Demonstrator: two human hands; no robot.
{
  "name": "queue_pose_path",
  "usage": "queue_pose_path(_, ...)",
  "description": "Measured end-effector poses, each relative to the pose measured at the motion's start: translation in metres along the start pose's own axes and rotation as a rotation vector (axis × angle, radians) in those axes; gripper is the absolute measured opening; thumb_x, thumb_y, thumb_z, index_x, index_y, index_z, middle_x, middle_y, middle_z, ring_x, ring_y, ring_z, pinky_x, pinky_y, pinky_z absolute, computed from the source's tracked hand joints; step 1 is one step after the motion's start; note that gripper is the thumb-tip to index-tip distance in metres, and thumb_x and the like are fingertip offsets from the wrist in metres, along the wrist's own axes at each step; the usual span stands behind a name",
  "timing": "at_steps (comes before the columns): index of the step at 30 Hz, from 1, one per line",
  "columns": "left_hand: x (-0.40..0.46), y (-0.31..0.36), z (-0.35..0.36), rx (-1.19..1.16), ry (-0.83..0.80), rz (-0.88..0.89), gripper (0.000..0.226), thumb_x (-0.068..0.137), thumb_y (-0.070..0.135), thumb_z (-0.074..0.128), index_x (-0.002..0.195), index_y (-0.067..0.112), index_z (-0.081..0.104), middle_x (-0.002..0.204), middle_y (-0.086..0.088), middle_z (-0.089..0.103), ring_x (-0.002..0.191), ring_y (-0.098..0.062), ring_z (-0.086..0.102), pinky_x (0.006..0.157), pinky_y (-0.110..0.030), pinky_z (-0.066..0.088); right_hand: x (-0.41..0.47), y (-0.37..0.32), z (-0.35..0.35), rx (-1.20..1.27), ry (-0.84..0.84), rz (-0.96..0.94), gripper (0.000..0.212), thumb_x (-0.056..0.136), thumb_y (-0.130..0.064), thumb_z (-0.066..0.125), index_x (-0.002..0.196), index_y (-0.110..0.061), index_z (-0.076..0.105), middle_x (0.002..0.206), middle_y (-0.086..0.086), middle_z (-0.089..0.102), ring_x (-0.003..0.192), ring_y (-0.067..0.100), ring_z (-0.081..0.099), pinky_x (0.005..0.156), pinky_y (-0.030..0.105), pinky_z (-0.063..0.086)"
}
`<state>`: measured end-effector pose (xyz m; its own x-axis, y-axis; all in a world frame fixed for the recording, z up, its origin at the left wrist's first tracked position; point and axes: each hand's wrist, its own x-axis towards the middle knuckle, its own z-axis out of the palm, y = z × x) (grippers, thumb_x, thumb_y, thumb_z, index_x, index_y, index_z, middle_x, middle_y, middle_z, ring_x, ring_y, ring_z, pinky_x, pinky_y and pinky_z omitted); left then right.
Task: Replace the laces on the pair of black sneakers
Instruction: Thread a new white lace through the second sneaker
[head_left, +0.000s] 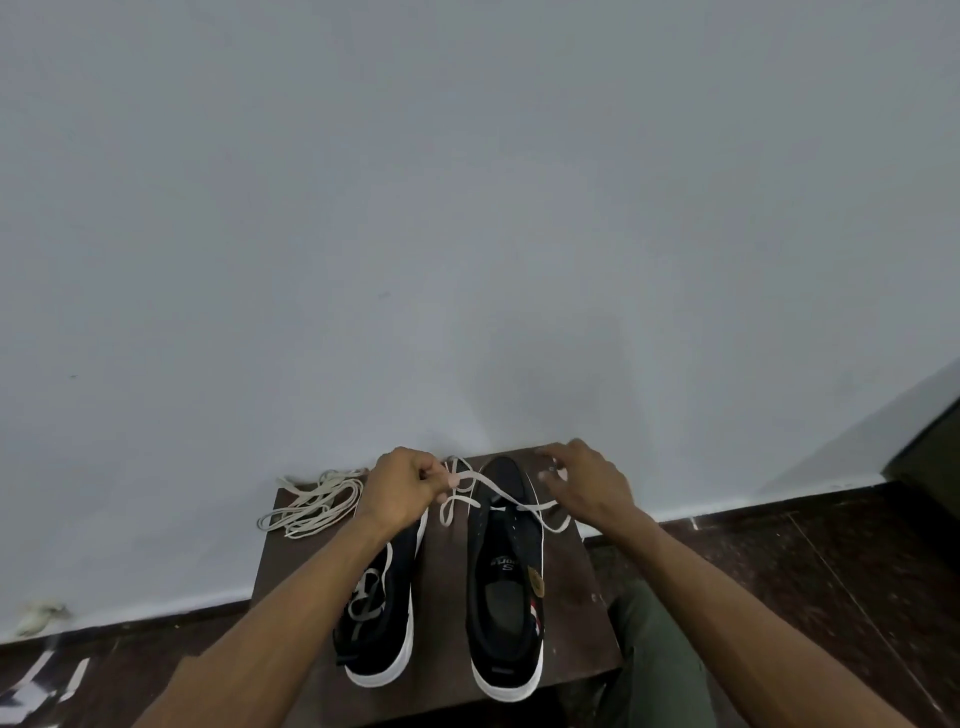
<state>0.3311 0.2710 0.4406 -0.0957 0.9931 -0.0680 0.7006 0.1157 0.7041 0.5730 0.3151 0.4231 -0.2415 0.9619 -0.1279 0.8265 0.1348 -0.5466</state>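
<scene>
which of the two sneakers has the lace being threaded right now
The right sneaker: a cream lace crosses its toe end, pinched by the left hand. The left sneaker only has a lace lying loose.

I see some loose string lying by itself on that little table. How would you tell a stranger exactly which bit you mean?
Start at the dark wooden table against the pale wall, where two black sneakers stand side by side. On its far left corner, beyond the left sneaker, lies a loose bundle of cream laces. Unlike the lace that the left hand pinches over the right sneaker, it touches no shoe.
</scene>
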Motion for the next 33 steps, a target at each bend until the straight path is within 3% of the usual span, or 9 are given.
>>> queue_pose_path(3,0.0,0.006,0.013,-0.021,-0.059,0.052,0.016,0.09,0.013,0.063,0.08,0.018,0.075,0.069,0.009,0.072,0.067,-0.005,0.066,0.07,-0.023,0.049,0.002,-0.019,0.007,0.138,-0.022,-0.231,0.038,0.091,-0.024,0.056,0.128,-0.027,0.058,0.125,-0.006,0.058,0.113,0.015,0.056,0.094,0.035,0.045)
queue_pose_path(6,-0.002,0.009,0.021,-0.038,-0.125,0.086,0.028,0.092,0.006,0.055,0.115,0.021,0.063,0.08,0.012,0.074,0.077,0.001,0.067,0.08,-0.03,0.054,0.002,-0.026,0.016,0.233,-0.048,-0.313,0.04,0.092,-0.016,0.058,0.132,-0.017,0.057,0.128,0.0,0.061,0.118,0.016,0.054,0.1,0.032,0.043)
queue_pose_path(9,-0.004,0.01,0.026,-0.026,-0.169,0.117,0.043,0.095,0.008,0.052,0.135,0.02,0.042,0.079,0.01,0.074,0.064,0.011,0.057,0.074,-0.025,0.049,0.001,-0.028,0.027,0.3,-0.076,-0.336,0.033,0.092,-0.018,0.058,0.125,-0.017,0.063,0.116,-0.001,0.068,0.108,0.013,0.06,0.094,0.034,0.049)
queue_pose_path(11,-0.003,0.009,0.029,-0.027,-0.195,0.115,0.045,0.095,0.009,0.051,0.138,0.018,0.039,0.078,0.01,0.074,0.063,0.011,0.057,0.074,-0.025,0.048,-0.002,-0.027,0.034,0.299,-0.058,-0.344,0.022,0.092,-0.019,0.059,0.11,-0.018,0.072,0.101,-0.002,0.072,0.094,0.011,0.064,0.084,0.035,0.051)
queue_pose_path(16,-0.006,0.001,0.05,-0.042,-0.103,-0.017,0.039,0.089,0.02,0.063,0.126,0.019,0.053,0.082,0.013,0.071,0.087,-0.008,0.066,0.09,-0.032,0.049,-0.005,-0.016,0.048,0.217,0.053,-0.158,0.015,0.09,-0.022,0.059,0.089,-0.02,0.074,0.078,-0.011,0.065,0.074,0.009,0.06,0.072,0.035,0.052)
queue_pose_path(19,-0.013,-0.006,0.07,-0.017,-0.192,-0.184,0.04,0.081,0.028,0.07,0.119,0.02,0.058,0.106,0.004,0.067,0.102,-0.015,0.063,0.095,-0.032,0.048,-0.005,-0.008,0.056,0.222,0.057,-0.006,0.013,0.088,-0.027,0.06,0.088,-0.022,0.072,0.083,-0.007,0.071,0.078,0.01,0.062,0.07,0.028,0.049)
queue_pose_path(21,-0.017,-0.008,0.082,0.069,-0.204,-0.222,0.031,0.08,0.03,0.066,0.111,0.024,0.062,0.109,0.003,0.067,0.104,-0.018,0.063,0.093,-0.034,0.049,-0.004,-0.006,0.062,0.217,0.025,0.013,0.014,0.087,-0.03,0.06,0.088,-0.024,0.073,0.088,-0.007,0.072,0.082,0.011,0.064,0.073,0.028,0.05)
queue_pose_path(25,-0.021,-0.009,0.09,0.037,0.002,-0.28,0.03,0.09,0.023,0.054,0.117,0.027,0.067,0.118,0.005,0.068,0.113,-0.021,0.06,0.093,-0.027,0.045,-0.005,-0.009,0.073,0.195,-0.018,0.026,0.016,0.085,-0.031,0.06,0.089,-0.026,0.074,0.089,-0.007,0.073,0.084,0.01,0.066,0.07,0.025,0.048)
queue_pose_path(33,-0.032,-0.013,0.088,-0.196,0.094,-0.429,0.017,0.086,0.019,0.057,0.088,0.027,0.072,0.082,0.007,0.07,0.085,-0.017,0.064,0.077,-0.03,0.048,-0.007,-0.017,0.093,0.188,-0.033,0.024,0.018,0.084,-0.037,0.055,0.086,-0.03,0.072,0.085,-0.009,0.072,0.083,0.012,0.066,0.074,0.034,0.054)
